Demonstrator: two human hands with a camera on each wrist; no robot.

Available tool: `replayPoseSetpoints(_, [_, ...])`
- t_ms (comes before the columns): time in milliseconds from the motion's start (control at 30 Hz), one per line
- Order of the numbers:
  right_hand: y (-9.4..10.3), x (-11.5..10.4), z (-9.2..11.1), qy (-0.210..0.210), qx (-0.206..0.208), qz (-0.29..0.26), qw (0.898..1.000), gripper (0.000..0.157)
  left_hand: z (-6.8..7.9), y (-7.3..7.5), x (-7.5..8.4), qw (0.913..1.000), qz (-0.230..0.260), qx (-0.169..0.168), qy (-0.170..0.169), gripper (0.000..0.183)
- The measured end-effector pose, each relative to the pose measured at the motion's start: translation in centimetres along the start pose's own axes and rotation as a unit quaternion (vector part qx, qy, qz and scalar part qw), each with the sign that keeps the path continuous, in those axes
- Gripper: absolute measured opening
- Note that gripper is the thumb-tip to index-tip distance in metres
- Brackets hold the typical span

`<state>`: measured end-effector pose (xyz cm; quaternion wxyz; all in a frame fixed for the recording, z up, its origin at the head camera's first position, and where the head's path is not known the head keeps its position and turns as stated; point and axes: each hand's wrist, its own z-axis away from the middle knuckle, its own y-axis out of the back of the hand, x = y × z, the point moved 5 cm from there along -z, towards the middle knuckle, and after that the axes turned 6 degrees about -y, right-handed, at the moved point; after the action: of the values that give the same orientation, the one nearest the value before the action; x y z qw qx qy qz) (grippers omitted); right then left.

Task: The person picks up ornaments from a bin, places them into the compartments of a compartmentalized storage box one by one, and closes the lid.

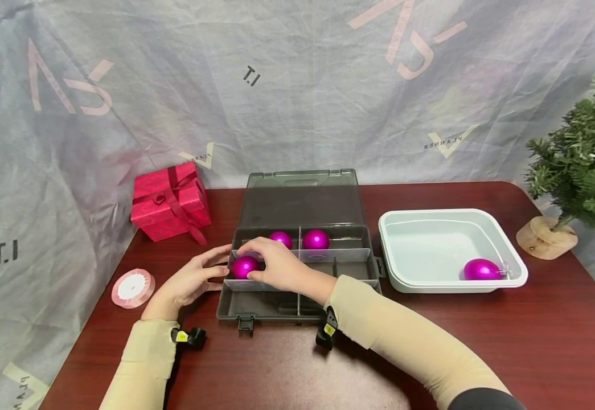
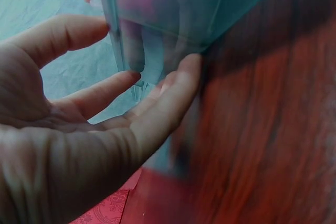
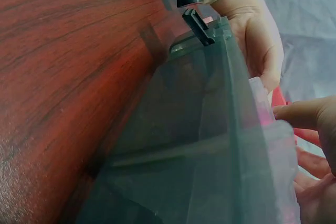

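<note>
A grey see-through compartment box [image 1: 256,307] lies on the table with its lid [image 1: 302,205] tilted back. My right hand [image 1: 282,267] reaches over the box and pinches a shiny purple ball ornament [image 1: 245,266] in the left compartment of the middle row. Two more purple ball ornaments, one left [image 1: 280,238] and one right [image 1: 315,239], sit in the back row. At the box's left side, my left hand [image 1: 192,282] touches the wall with its fingers spread. In the left wrist view, the left hand [image 2: 89,114] has its fingertips right at the see-through wall.
Right of the box stands a white basin [image 1: 430,250] with another purple ball ornament [image 1: 481,269] in it. A small artificial tree [image 1: 594,171] on a wooden base is at the far right. To the left are a red gift box [image 1: 169,199] and a pink ribbon roll [image 1: 133,288].
</note>
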<state>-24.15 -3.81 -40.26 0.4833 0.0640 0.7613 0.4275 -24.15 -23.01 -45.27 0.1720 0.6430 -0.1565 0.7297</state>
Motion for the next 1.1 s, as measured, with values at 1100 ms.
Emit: replayPoseSetpoints(1100, [6.0,-0.9,5.3,0.053,0.093,-0.104,0.989,0.022,-0.1,0.3,-0.4,0.9999,0.008,0.006,0.005,0.068])
